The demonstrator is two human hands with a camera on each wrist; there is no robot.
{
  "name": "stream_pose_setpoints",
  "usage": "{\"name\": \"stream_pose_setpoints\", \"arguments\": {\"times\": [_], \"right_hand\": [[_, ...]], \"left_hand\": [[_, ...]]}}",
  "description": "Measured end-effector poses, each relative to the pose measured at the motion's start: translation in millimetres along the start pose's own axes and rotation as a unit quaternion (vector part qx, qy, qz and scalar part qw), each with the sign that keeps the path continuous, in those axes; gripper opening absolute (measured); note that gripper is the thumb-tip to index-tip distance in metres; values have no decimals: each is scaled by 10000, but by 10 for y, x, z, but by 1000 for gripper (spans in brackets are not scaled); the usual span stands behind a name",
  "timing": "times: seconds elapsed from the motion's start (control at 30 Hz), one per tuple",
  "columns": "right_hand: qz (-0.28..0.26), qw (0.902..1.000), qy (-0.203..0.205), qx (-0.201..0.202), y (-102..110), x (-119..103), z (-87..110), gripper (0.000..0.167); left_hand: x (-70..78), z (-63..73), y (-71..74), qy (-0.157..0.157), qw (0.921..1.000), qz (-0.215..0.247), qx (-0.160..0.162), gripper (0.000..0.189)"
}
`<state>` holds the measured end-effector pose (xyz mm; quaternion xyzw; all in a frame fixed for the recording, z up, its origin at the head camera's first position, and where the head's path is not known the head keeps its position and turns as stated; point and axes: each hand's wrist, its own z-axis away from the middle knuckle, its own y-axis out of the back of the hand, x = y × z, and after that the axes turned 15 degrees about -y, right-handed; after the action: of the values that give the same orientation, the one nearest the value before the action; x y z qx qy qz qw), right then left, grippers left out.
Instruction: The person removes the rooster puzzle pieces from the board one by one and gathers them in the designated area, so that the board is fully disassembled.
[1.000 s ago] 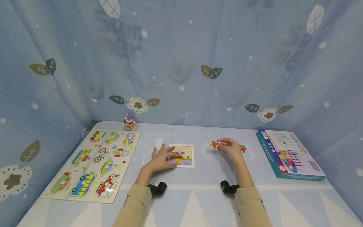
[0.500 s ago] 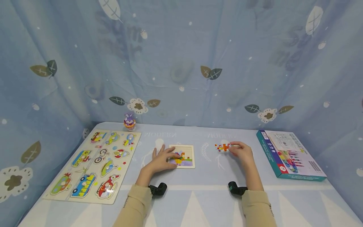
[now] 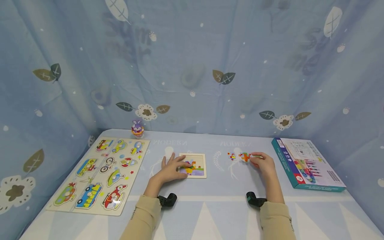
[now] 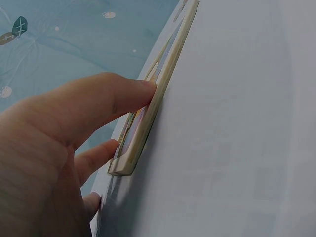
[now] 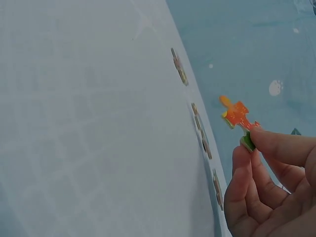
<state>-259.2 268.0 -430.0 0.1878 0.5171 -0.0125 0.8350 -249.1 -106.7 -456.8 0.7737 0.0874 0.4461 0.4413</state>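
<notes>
In the head view my left hand (image 3: pixel 169 170) lies over the left side of a small wooden puzzle tray (image 3: pixel 205 165), partly filled with coloured pieces. Its fingers are spread, and the thumb touches the tray's near edge, as the left wrist view also shows on the wooden tray (image 4: pixel 157 103). My right hand (image 3: pixel 264 164) pinches an orange puzzle piece with a green end (image 5: pixel 238 114) between thumb and fingers, held above the table. Below it, several loose puzzle pieces lie on the table, including one red and yellow piece (image 3: pixel 231 156) to the left of the hand.
A large vehicle puzzle board (image 3: pixel 99 173) lies at the left. Behind it stands a small purple rabbit figure (image 3: pixel 137 128). A teal-edged box (image 3: pixel 309 164) lies at the right. A patterned blue curtain (image 3: pixel 192 66) closes off the back of the table.
My right hand has moved to the right, now holding the orange piece up beside the loose pieces, which it uncovers more. My left hand stays on the tray.
</notes>
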Motion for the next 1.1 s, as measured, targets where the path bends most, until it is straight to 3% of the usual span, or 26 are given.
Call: {"name": "stream_pose_setpoints", "arguments": {"times": [0.63,1.1], "right_hand": [[762,9933,-556,661,153,102,-40,37],[1347,9816,-624,1200,193,101,30,31]], "left_hand": [[22,-8,10,53,10000,-19,-6,36],[36,4,26,64,9999,94,-48,36]]}}
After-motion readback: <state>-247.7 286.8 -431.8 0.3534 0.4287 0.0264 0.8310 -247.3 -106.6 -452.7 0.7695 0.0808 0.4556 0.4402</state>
